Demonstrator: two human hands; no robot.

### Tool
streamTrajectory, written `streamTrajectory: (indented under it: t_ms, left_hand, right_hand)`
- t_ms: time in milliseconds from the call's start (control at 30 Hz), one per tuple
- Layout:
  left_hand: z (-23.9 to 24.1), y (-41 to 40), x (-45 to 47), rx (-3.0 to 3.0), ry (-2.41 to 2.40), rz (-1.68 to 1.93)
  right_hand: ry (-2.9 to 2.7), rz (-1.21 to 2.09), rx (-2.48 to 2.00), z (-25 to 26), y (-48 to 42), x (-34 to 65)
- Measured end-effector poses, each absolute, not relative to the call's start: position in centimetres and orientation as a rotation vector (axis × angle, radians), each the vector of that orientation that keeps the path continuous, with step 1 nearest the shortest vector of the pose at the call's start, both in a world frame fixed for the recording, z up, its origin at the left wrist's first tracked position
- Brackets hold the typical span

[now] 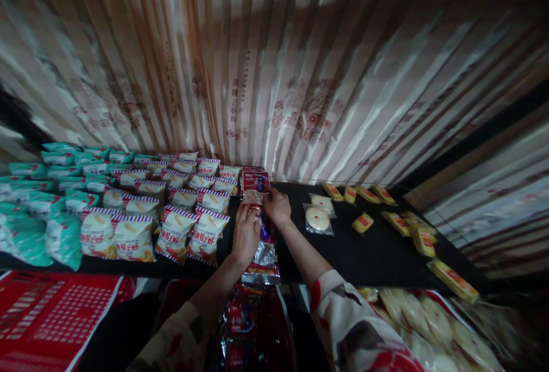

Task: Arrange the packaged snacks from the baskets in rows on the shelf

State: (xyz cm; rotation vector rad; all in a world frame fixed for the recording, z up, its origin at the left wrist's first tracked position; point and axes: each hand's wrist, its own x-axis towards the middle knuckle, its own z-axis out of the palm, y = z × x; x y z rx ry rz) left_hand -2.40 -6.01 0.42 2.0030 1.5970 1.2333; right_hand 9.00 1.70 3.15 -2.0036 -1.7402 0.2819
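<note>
Black table (347,258), curtain (240,46) behind. My L hand (247,234) and R hand (278,206) touch a red packet (256,182) on it; can't tell if either grips. L of packet, rows done: approx. 20 chip bags (208,238), uncountable green bags (64,240). R of it: 2 white cakes (318,219), approx. 10 yellow packs (362,223). Below it: more red packs (241,316), not up yet.

The table (338,252) holds two cakes (318,219), about nine yellow packets (362,223), several red packets (255,181), dozens of bags (98,235).
</note>
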Motion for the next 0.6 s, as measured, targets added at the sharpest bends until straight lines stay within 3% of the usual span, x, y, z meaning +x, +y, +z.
streamTrajectory:
  t_ms: [300,600]
  left_hand:
    - [-0.7,-5.7,-2.1,1.970,1.605,1.264]
    - [-1.2,-6.0,-1.6,1.933,1.631,1.262]
  right_hand:
    - [-1.931,0.064,-1.912,3.1,2.9,7.9]
    - [-2.195,0.112,-1.873,3.9,5.9,4.9]
